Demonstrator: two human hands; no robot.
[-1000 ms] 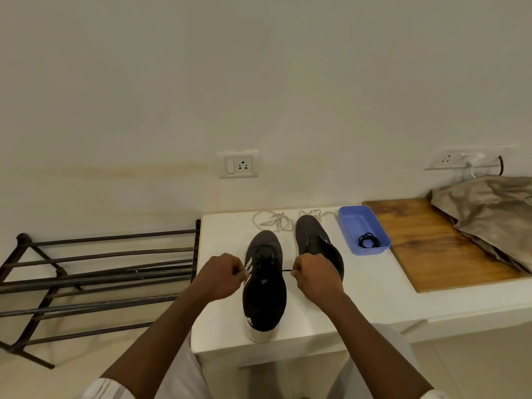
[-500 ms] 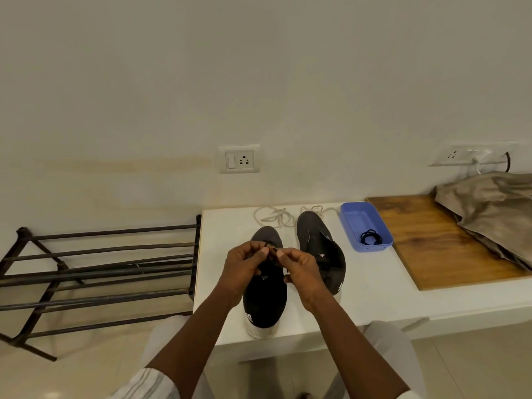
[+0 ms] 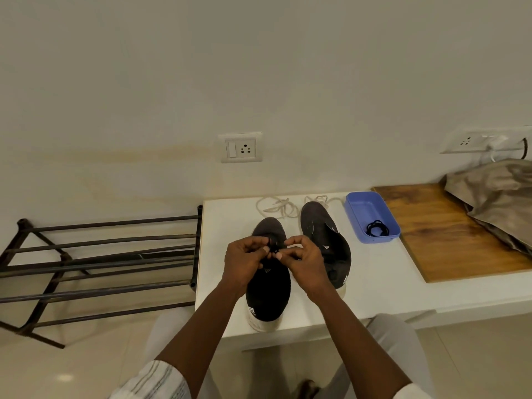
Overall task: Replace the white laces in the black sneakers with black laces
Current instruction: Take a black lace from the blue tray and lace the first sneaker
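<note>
Where the hands meet: over the near sneaker (image 3: 267, 295), which stands on the white counter (image 3: 374, 286) with its white toe toward the person
Left hand (image 3: 244, 262): fingers curled, pinching a black lace (image 3: 273, 250) at the shoe's lacing
Right hand (image 3: 302, 259): fingertips pinching the same lace, nearly touching the left hand
Second sneaker (image 3: 325, 240): just right of the first, no lace visible
White laces (image 3: 277, 207): loose by the wall behind the sneakers
Blue tray (image 3: 359, 205): right of the sneakers, holding a coiled black lace (image 3: 377, 228)
Wooden board (image 3: 449, 234): right of the tray
Metal rack (image 3: 98, 263): left of the counter
</note>
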